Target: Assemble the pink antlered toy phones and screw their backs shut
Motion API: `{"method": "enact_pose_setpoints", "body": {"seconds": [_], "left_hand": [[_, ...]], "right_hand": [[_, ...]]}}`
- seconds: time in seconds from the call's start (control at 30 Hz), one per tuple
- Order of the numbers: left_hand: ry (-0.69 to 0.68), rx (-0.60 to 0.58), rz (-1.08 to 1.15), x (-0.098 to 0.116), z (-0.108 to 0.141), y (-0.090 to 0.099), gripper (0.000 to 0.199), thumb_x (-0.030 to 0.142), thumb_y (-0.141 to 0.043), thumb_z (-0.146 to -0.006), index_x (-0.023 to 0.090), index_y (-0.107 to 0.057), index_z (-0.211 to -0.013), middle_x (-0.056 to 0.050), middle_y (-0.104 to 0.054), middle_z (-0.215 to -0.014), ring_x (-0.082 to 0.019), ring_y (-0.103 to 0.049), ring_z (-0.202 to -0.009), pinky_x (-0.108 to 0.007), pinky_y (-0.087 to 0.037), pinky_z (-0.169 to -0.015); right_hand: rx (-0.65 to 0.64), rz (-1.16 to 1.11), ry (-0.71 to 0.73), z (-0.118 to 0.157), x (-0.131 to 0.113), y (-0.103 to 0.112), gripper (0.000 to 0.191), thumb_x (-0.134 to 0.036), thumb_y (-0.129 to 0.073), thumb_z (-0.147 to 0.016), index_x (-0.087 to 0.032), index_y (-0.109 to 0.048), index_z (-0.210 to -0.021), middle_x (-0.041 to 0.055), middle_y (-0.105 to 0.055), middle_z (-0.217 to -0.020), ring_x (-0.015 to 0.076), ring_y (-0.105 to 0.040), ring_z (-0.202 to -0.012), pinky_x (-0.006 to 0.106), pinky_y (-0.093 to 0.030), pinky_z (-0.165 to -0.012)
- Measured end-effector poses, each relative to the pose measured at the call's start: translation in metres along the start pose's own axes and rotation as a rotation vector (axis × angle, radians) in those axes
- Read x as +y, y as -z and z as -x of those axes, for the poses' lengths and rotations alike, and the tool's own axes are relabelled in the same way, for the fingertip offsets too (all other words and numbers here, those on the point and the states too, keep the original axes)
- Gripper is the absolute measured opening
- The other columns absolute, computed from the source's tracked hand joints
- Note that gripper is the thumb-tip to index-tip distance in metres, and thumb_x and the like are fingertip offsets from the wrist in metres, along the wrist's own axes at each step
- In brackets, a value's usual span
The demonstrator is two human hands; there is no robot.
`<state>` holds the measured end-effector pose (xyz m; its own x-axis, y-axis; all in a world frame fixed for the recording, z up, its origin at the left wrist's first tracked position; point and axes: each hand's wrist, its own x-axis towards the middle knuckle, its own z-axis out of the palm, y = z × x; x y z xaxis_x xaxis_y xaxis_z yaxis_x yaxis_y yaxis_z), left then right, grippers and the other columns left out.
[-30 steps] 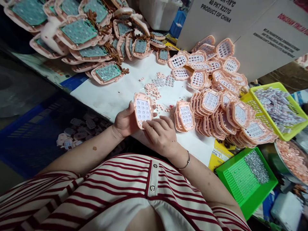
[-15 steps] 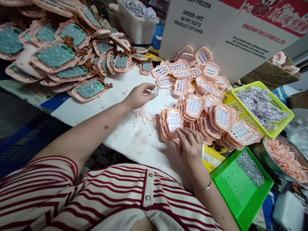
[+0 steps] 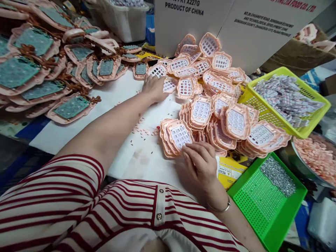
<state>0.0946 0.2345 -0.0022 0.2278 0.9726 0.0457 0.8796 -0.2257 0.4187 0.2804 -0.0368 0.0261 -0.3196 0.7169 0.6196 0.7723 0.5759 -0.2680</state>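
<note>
White paper covers the desk (image 3: 78,129), which is crowded with pink plastic parts. The left hand (image 3: 154,87) is stretched to the far middle of the desk and rests palm down on the near edge of a loose heap of empty keypad frames (image 3: 204,66); its fingers appear closed on one frame, though the grip itself is hidden by the knuckles. The right hand (image 3: 201,164) lies nearer, fingers gently curled and not gripping, with the fingertips touching the near edge of the front frame of a row of stacked frames (image 3: 178,136).

For the pick to be done well, a single frame should be pinched by its rim, so that neighbours are not dragged off the heap, and the stacked row should be steadied lightly rather than pushed.

That front frame leans back against the row, its keyed face turned up and toward the near left. Its long axis runs from near right to far left.

Loose pink buttons (image 3: 143,131) are scattered between the hands. A yellow basket (image 3: 309,131) and a green tray (image 3: 252,203) stand at the right.
</note>
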Motion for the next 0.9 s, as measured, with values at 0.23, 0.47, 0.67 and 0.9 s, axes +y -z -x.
{"method": "enact_pose_setpoints", "body": {"seconds": [0.23, 0.47, 0.67, 0.9], "left_hand": [[0.061, -0.062, 0.153, -0.007, 0.012, 0.009, 0.081, 0.041, -0.08, -0.068, 0.004, -0.052, -0.134, -0.024, -0.056, -0.14, -0.041, -0.043, -0.135, -0.052, -0.021, -0.117], [0.19, 0.09, 0.296, 0.027, 0.004, -0.004, 0.083, 0.043, -0.077, -0.066, 0.002, -0.05, -0.134, -0.027, -0.052, -0.145, -0.044, -0.029, -0.145, -0.056, -0.011, -0.119], [0.153, 0.164, 0.072, 0.004, 0.027, 0.039, 0.097, 0.056, -0.079, -0.064, 0.01, -0.046, -0.144, -0.023, -0.054, -0.145, -0.044, -0.04, -0.139, -0.055, -0.02, -0.116], [0.056, 0.097, 0.4, -0.032, 0.146, 0.105, 0.102, 0.056, -0.077, -0.071, 0.015, -0.033, -0.154, -0.011, -0.068, -0.125, -0.026, -0.064, -0.11, -0.043, -0.045, -0.102]], "right_hand": [[0.018, 0.016, 0.04, 0.0, -0.014, -0.01, 0.019, -0.012, -0.064, -0.087, -0.021, -0.069, -0.104, 0.006, -0.076, -0.091, 0.0207, -0.065, -0.088, 0.039, -0.054, -0.081], [0.04, 0.022, 0.054, 0.007, -0.012, -0.009, 0.016, -0.012, -0.064, -0.087, -0.019, -0.07, -0.101, 0.006, -0.077, -0.088, 0.0189, -0.065, -0.085, 0.038, -0.054, -0.08], [0.065, -0.041, 0.017, 0.009, 0.0, -0.002, 0.019, -0.01, -0.063, -0.087, -0.019, -0.069, -0.102, 0.0063, -0.076, -0.089, 0.0193, -0.066, -0.085, 0.038, -0.055, -0.078], [0.12, 0.026, 0.093, 0.0, -0.019, 0.013, 0.024, -0.009, -0.066, -0.085, -0.019, -0.065, -0.107, 0.0069, -0.075, -0.092, 0.0187, -0.064, -0.085, 0.035, -0.054, -0.077]]}}
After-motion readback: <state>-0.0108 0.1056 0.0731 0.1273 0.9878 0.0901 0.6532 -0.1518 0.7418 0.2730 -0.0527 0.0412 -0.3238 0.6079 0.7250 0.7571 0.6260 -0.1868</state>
